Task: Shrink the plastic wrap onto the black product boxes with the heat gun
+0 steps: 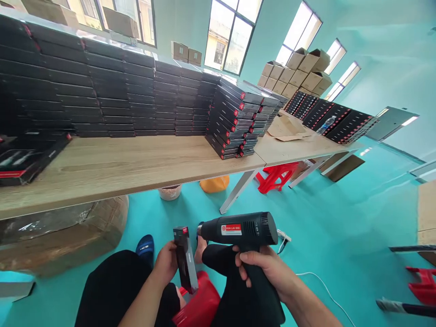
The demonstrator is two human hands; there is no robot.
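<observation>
One slim black box (185,268), near upright with a slight tilt, is grasped by its side in a seated person's left hand (166,263), low over the edge of a red seat (206,299). Just beside its top end is the nozzle (200,229) of a black heat gun (235,228), its handle wrapped in the right hand (264,265). From where I stand, the nozzle and box look apart, though the exact gap is hard to judge. Good handling here calls for a light but steady hold on the box, fingertips out of the nozzle's line, a small, even gap and a smooth sweep along each face; lingering on one spot could scorch or warp the surface. Beyond the knees, a wooden table (146,159) bears a long wall of stacked black boxes (112,86). Farther off, brown cartons (308,75) rise in a pile near tall windows (233,34).
</observation>
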